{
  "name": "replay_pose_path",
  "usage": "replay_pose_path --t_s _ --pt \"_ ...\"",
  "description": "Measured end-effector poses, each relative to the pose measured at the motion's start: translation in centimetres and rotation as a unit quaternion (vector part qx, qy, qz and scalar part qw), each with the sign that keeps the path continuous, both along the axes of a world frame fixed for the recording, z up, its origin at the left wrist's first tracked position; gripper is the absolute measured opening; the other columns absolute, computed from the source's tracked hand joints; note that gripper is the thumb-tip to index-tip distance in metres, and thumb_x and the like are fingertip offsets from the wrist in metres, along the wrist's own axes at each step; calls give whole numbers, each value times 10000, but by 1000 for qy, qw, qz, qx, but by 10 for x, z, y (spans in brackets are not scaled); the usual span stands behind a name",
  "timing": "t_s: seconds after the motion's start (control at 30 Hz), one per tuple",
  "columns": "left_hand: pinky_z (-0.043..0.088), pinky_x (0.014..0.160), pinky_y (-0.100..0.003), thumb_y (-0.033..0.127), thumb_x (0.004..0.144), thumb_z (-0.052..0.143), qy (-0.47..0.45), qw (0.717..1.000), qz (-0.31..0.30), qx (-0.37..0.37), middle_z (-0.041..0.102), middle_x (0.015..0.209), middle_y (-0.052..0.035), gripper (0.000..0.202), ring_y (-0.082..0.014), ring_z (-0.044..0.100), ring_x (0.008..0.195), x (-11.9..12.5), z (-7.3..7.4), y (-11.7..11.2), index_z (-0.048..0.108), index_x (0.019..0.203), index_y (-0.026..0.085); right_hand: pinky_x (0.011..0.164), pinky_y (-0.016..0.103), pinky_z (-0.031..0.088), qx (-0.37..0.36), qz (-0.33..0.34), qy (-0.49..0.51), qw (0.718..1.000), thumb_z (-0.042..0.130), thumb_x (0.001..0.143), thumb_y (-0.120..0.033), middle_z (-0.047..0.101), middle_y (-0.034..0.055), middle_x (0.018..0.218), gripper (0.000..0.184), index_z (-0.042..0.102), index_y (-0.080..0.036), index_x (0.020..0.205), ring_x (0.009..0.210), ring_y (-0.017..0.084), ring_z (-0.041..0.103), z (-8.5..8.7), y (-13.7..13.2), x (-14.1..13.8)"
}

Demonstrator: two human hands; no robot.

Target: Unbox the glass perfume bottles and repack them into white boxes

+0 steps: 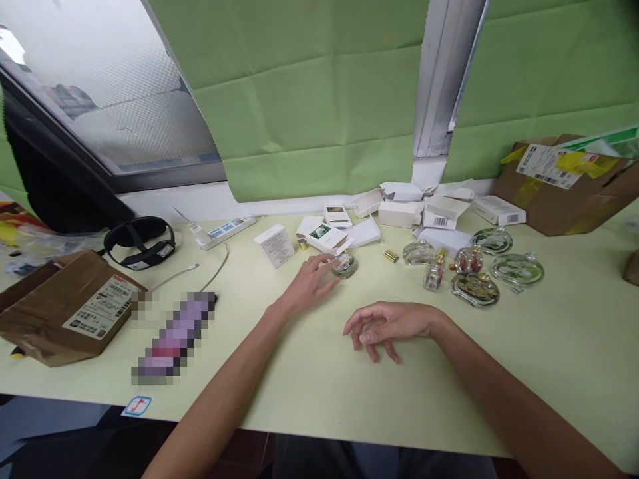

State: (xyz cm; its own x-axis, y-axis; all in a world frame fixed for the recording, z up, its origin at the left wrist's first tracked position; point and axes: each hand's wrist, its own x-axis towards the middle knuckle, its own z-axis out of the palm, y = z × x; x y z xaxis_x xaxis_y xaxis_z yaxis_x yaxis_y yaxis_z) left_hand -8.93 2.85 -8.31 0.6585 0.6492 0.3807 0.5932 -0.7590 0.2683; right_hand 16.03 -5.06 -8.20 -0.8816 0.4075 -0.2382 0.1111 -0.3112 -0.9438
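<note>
While my right hand curls loosely around nothing visible, its fingers slightly apart, my left hand, the nearer of the two, reaches to the edge of a small glass bottle. Lying mostly to the right of my left fingertips, the bottle is partly covered by them, so its long axis is unclear. My left fingers are spread, thumb apart on the near side; any grip I cannot tell. Just beyond them lies a white carton.
</note>
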Motion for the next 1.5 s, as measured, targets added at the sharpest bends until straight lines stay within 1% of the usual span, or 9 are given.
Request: replay_pose_path --t_s 0.27,0.4,0.47,0.57,0.7,0.83,0.97,1.27,1.5 --pt "335 1156 -538 421 989 460 61 998 -31 -16 503 1473 -86 422 -272 434 1373 7 -1 -6 561 1371 275 509 229 560 26 -14 -17 999 732 825 -424 613 97 1094 505 590 -181 1245 814 163 673 2 -1 1" --pt "381 1140 -472 372 997 450 54 995 -78 -15 528 1455 -72 384 -245 472 1358 13 6 -17 578 1351 293 476 197 459 120 -150 -35 981 679 856 -475 633 65 946 410 632 -159 1112 706 124 606 5 4 4" --pt "390 1130 -448 355 1004 436 40 996 -74 -11 536 1443 -73 390 -236 488 1344 14 8 -18 554 1370 296 520 217 439 203 -299 -54 931 626 878 -521 614 47 878 382 637 -165 1015 678 114 556 4 8 4" --pt "433 1071 -433 342 1000 441 -17 1000 -8 9 597 1339 -96 367 -238 544 1257 8 8 -11 575 1331 258 693 290 479 323 -493 -100 802 610 870 -545 588 72 1017 379 607 -195 1018 825 160 551 -1 14 3" --pt "493 934 -394 317 1000 424 -74 994 79 12 657 1098 -93 307 -216 612 1033 -6 7 3 647 1182 211 991 425 438 440 -501 -200 718 628 843 -548 455 122 1358 575 513 -252 1322 1199 270 482 -11 14 -5" --pt "503 878 -369 341 998 423 -79 991 109 -12 657 971 -72 304 -194 613 916 -13 5 9 666 1106 195 1148 550 250 496 -374 -293 727 567 861 -622 263 73 1573 638 481 -339 1427 1450 339 209 -20 11 -10" --pt "494 919 -382 352 1003 420 -62 995 74 -24 670 1053 -83 315 -204 619 974 -12 1 7 657 1143 198 1139 541 269 514 -307 -308 739 476 918 -616 322 72 1566 550 549 -321 1377 1431 325 258 -23 13 -7" --pt "397 1084 -434 396 1015 404 2 999 33 -33 590 1379 -66 394 -229 505 1288 -5 -1 1 539 1350 240 1089 461 359 488 -352 -281 748 583 885 -495 442 99 1314 383 575 -286 1206 1288 278 411 -22 9 -14" --pt "327 1139 -459 451 1020 364 35 996 55 -65 497 1486 -42 440 -237 416 1386 -4 2 -2 477 1409 281 1106 442 356 495 -367 -250 747 567 895 -401 479 66 1388 483 413 -302 1343 1328 258 387 -24 12 -9"
